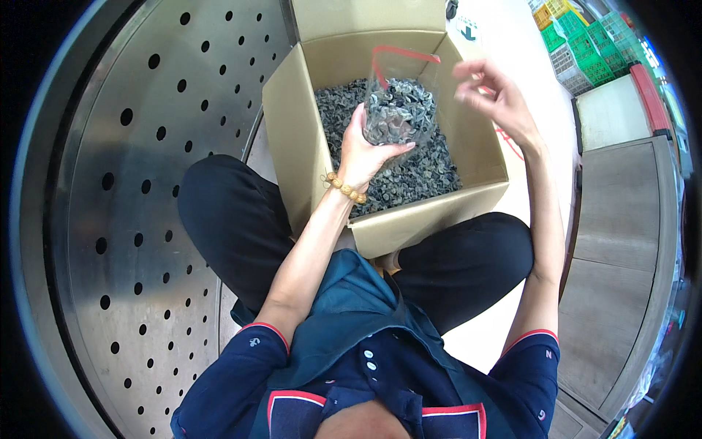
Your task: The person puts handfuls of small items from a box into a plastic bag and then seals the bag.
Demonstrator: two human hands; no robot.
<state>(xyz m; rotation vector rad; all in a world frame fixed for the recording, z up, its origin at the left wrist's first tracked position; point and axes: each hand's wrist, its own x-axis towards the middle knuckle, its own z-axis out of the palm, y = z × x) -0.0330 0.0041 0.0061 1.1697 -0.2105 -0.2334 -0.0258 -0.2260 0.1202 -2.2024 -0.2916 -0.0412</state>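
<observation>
My left hand grips the lower part of a clear plastic bag with a red strip along its top edge. Dark, curled pieces that look like dried wood ear fungus fill the lower part of the bag. Below it, a cardboard box with its flaps folded out holds a deep layer of the same loose pieces. Over the box's right side hovers my right hand, its fingers bent and apart, with nothing visible in them. It is separate from the bag.
A perforated stainless steel panel rises on the left. My knees flank the box. To the right stand a grey wood-look cabinet and, farther back, stacked green plastic crates. The floor is pale, with an arrow marking near the box.
</observation>
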